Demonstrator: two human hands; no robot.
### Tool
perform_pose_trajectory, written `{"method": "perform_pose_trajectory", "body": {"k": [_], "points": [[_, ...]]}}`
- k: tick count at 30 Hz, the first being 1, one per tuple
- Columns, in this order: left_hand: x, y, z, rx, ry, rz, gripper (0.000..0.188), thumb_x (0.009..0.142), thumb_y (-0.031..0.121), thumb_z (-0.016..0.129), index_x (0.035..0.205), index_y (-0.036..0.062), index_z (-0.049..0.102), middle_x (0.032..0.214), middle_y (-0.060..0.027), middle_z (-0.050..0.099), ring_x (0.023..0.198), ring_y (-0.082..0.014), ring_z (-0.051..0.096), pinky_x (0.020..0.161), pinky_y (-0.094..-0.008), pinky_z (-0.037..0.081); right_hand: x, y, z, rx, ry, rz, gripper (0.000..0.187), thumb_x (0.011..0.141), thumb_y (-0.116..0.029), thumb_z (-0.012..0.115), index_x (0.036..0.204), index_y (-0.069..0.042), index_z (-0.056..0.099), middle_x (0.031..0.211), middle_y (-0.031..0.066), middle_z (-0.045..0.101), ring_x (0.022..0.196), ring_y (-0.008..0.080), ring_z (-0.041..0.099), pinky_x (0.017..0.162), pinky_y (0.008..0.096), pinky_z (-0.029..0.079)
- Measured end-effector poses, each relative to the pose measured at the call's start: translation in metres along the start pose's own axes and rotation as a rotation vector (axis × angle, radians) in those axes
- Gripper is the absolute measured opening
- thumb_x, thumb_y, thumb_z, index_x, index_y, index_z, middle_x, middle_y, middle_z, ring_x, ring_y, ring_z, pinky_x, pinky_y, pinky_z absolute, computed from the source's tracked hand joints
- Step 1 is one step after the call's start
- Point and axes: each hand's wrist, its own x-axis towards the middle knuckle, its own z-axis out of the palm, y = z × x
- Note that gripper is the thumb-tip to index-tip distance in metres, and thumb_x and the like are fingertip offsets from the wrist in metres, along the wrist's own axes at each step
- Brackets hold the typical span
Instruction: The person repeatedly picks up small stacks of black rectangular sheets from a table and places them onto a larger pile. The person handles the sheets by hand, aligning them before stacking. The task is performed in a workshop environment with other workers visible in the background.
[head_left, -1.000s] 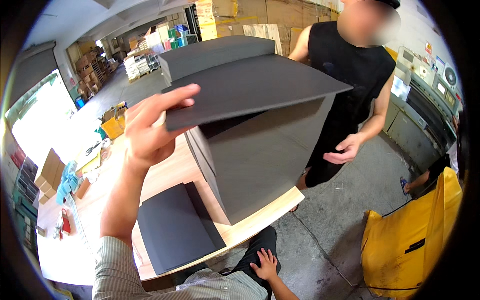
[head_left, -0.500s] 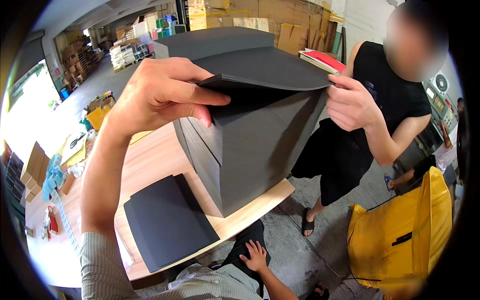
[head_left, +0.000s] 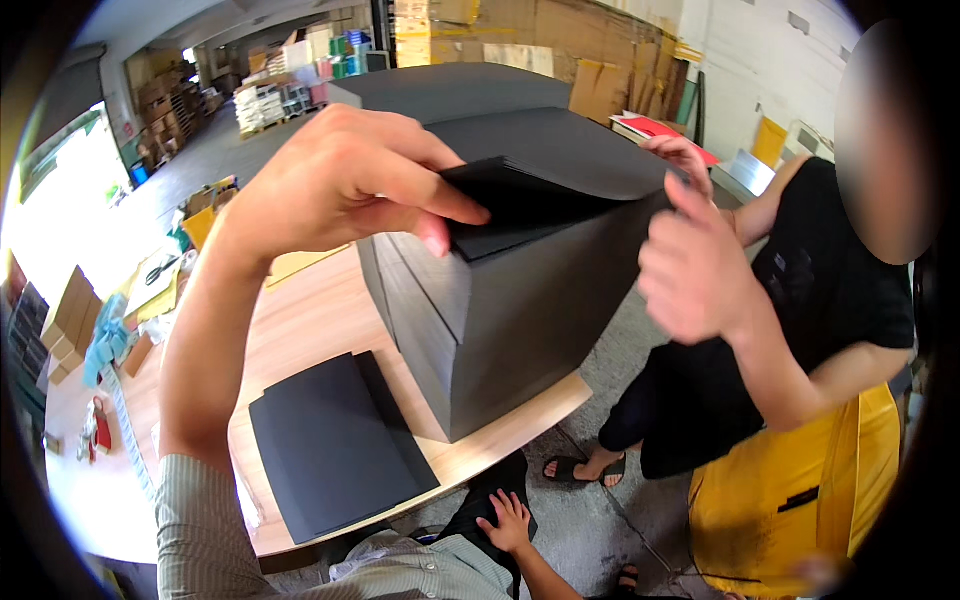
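Observation:
My left hand [head_left: 375, 190] is closed on the near left corner of several black card sheets [head_left: 480, 185], bending them up off a tall stack of black card [head_left: 540, 330]. A dark gap shows beneath the lifted sheets. Fingers spread, my right hand [head_left: 508, 522] lies flat on my thigh, holding nothing. Across the stack, a co-worker in black has one hand [head_left: 682, 160] by its far right corner. The co-worker's other hand [head_left: 695, 260], smeared by motion, is beside its right edge. A low pile of black sheets [head_left: 340, 450] rests on the wooden table [head_left: 300, 335] before me.
Another black stack [head_left: 450, 90] stands behind. At the table's left are scissors [head_left: 160, 268], a light blue cloth-like bundle [head_left: 108, 340], a red-handled tool [head_left: 102, 425] and brown cartons [head_left: 70, 325]. A large yellow bag [head_left: 780, 500] sits on the floor at right.
The co-worker has leaned in to the right, and the hand that pinched the sheets' right corner is now lower and blurred. A second co-worker's hand shows there. My right hand stays put.

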Motion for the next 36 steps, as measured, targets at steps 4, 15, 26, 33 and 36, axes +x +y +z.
{"method": "perform_pose_trajectory", "body": {"k": [4,15,26,33,36], "points": [[-0.003,0.003,-0.003,0.022,-0.017,-0.027,0.028,0.075,0.024,0.085,0.098,0.0089,0.083,0.097,-0.0069,0.075,0.080,-0.0236,0.067,0.065,-0.0354,0.051,-0.001,0.007,0.005,-0.004,0.028,-0.018,0.079,0.087,-0.060,0.066,0.152,-0.018,0.050,0.164,0.0087,0.038,0.154,0.0367,0.025,0.122,0.0595,0.017],[-0.006,0.004,-0.003,0.036,-0.026,-0.045,0.025,0.074,0.011,0.084,0.099,0.0107,0.081,0.105,-0.0062,0.076,0.087,-0.0252,0.070,0.071,-0.0365,0.056,0.000,0.012,0.009,-0.005,0.019,-0.029,0.081,0.088,-0.063,0.063,0.152,-0.017,0.049,0.165,0.0101,0.036,0.155,0.0379,0.023,0.122,0.0598,0.016],[-0.003,0.009,-0.003,0.079,-0.010,-0.038,0.023,0.072,0.021,0.086,0.093,0.0100,0.083,0.111,-0.0106,0.077,0.084,-0.0256,0.071,0.067,-0.0354,0.054,-0.001,0.015,0.013,-0.018,0.079,-0.079,0.078,0.093,-0.070,0.055,0.151,-0.017,0.051,0.165,0.0102,0.037,0.153,0.0393,0.027,0.119,0.0650,0.020],[-0.009,0.019,0.000,0.143,-0.056,-0.073,0.032,0.082,0.036,0.078,0.076,0.0057,0.071,0.122,-0.0132,0.074,0.093,-0.0325,0.073,0.072,-0.0382,0.058,0.001,0.016,0.014,-0.013,0.011,-0.042,0.083,0.092,-0.072,0.054,0.155,-0.019,0.044,0.168,0.0094,0.030,0.155,0.0383,0.022,0.120,0.0645,0.017],[-0.012,0.018,0.010,0.191,0.010,-0.029,0.027,0.076,0.024,0.079,0.067,0.0051,0.062,0.121,-0.0137,0.074,0.099,-0.0344,0.074,0.075,-0.0399,0.061,0.001,0.017,0.011,-0.002,-0.004,-0.038,0.084,0.092,-0.072,0.054,0.156,-0.018,0.043,0.168,0.0096,0.029,0.155,0.0383,0.021,0.121,0.0642,0.016]]}}
